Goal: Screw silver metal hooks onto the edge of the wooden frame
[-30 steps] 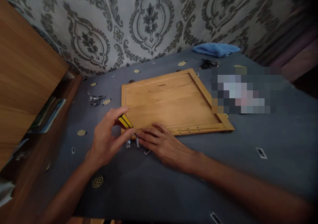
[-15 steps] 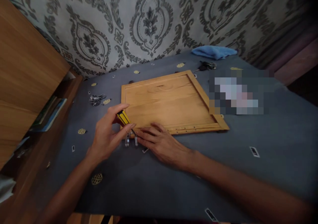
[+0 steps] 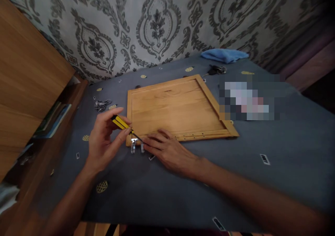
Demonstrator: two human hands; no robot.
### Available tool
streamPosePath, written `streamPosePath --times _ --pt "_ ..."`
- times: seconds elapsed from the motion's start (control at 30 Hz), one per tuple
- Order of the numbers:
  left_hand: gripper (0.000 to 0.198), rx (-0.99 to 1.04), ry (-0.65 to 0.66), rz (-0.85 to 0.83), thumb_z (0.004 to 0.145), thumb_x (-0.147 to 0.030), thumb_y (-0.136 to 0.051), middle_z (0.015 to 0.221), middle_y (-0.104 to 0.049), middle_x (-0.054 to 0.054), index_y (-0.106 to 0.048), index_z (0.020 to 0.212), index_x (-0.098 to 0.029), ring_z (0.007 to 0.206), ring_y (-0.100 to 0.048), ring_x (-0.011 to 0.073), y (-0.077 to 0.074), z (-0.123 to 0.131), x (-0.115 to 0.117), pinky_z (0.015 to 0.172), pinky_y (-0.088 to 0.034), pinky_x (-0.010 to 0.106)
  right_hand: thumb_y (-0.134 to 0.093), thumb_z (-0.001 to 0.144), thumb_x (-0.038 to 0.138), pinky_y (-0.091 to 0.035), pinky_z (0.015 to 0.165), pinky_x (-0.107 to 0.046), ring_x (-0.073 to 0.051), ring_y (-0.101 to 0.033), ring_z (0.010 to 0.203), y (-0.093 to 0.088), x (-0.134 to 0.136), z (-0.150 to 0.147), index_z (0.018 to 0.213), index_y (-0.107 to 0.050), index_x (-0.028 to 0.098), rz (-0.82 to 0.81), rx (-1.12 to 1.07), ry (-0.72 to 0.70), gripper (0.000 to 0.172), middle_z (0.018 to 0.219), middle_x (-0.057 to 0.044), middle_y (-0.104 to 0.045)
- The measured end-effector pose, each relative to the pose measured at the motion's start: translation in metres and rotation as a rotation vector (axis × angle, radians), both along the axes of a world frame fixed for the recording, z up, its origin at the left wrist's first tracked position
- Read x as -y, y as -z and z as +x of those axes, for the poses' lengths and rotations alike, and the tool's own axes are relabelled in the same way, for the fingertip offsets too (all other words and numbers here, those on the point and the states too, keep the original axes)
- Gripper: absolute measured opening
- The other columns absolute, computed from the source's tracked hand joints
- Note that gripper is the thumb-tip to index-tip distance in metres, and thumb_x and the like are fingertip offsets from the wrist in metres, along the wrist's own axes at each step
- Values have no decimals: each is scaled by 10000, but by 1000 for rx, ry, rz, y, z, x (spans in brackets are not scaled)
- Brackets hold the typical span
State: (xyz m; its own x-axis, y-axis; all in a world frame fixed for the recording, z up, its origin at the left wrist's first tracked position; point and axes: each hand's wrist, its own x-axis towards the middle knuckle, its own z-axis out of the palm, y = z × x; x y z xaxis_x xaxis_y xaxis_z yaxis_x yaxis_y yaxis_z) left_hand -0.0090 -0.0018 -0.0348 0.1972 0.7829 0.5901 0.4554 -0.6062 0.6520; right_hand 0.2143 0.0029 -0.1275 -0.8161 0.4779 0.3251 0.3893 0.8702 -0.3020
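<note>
My left hand point(image 3: 106, 143) is closed around the yellow and black handle of a screwdriver point(image 3: 121, 123), which is tilted with its shaft running down to the right. The tip comes to the near-left edge of a framed wooden panel point(image 3: 172, 107), close to my right fingertips, which partly hide it. Shiny metal hinge-like pieces point(image 3: 133, 144) stick out from that edge toward me. My right hand point(image 3: 170, 154) rests palm down across the panel's near edge, fingers stretched out and slightly apart, beside the metal pieces. Its thumb is hidden.
The panel lies on a dark blue patterned cloth point(image 3: 235, 180). A small metal bundle point(image 3: 102, 104) sits left of it, keys point(image 3: 216, 69) and a blue cloth point(image 3: 225, 55) behind on the right. A pixelated patch covers something at right. Wooden furniture point(image 3: 28, 72) borders the left.
My left hand has shifted left and the screwdriver leans over more, its handle lower to the left. The metal pieces show more clearly. My right hand stays about in place.
</note>
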Motion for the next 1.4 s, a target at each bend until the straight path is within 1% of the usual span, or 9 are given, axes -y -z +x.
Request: streamPosePath --times 0.1,0.33,0.7,0.8,0.93,1.0,1.1,1.23,1.4 --pt "500 11 -9 25 875 -128 -749 1032 -697 16 -586 1320 -288 906 -726 147 -2 0 1 817 -629 267 -550 983 81 -355 1155 -584 -280 -507 1361 0 0 0 1392 -592 155 0 -4 -8 417 1426 -116 -644" --pt "514 -61 12 11 886 -121 -729 1039 -699 22 -578 1347 -293 905 -724 158 8 -4 -4 818 -636 282 -550 985 93 -352 1160 -569 -265 -509 1358 -2 0 0 1395 -598 197 -11 -13 -3 426 1419 -109 -648" --pt "522 -125 53 8 914 -124 -693 1067 -685 30 -556 1387 -299 919 -718 160 12 -4 -3 817 -627 283 -578 956 78 -361 1151 -580 -279 -504 1367 -2 0 0 1396 -595 169 -11 -1 -9 449 1427 -121 -641" --pt "485 -159 25 62 906 -181 -724 1068 -676 34 -576 1356 -286 913 -702 172 13 -3 -5 775 -629 286 -593 949 78 -370 1146 -578 -279 -513 1358 -2 0 0 1401 -593 166 -2 -1 -11 461 1422 -119 -646" --pt "402 -197 -37 135 887 -233 -766 1037 -669 19 -628 1262 -272 846 -673 149 9 1 -9 691 -612 237 -578 963 85 -356 1159 -573 -274 -506 1369 -2 0 0 1408 -590 181 7 9 -4 456 1433 -112 -641" --pt "392 -216 -16 98 896 -219 -750 1066 -670 25 -625 1264 -273 848 -678 148 4 2 -11 697 -614 239 -568 967 83 -355 1161 -570 -272 -502 1375 -2 0 0 1411 -588 189 11 6 -2 456 1443 -110 -634" --pt "455 -205 79 -21 905 -183 -719 1079 -662 36 -583 1329 -278 878 -697 162 -4 3 -12 732 -627 261 -557 973 83 -366 1151 -576 -280 -501 1377 0 0 0 1413 -582 166 15 -12 -7 449 1445 -118 -632" --pt "441 -198 156 -86 942 -139 -651 1012 -658 25 -559 1350 -275 839 -686 140 -6 4 -12 738 -611 238 -543 987 96 -354 1162 -569 -285 -500 1381 2 0 0 1398 -595 162 17 -21 -2 420 1427 -105 -648" --pt "415 -226 41 56 895 -205 -757 1089 -666 30 -612 1278 -270 911 -671 154 3 3 -11 749 -600 234 -524 997 96 -373 1145 -581 -292 -497 1377 2 0 0 1399 -592 141 24 -25 -3 410 1451 -109 -630"
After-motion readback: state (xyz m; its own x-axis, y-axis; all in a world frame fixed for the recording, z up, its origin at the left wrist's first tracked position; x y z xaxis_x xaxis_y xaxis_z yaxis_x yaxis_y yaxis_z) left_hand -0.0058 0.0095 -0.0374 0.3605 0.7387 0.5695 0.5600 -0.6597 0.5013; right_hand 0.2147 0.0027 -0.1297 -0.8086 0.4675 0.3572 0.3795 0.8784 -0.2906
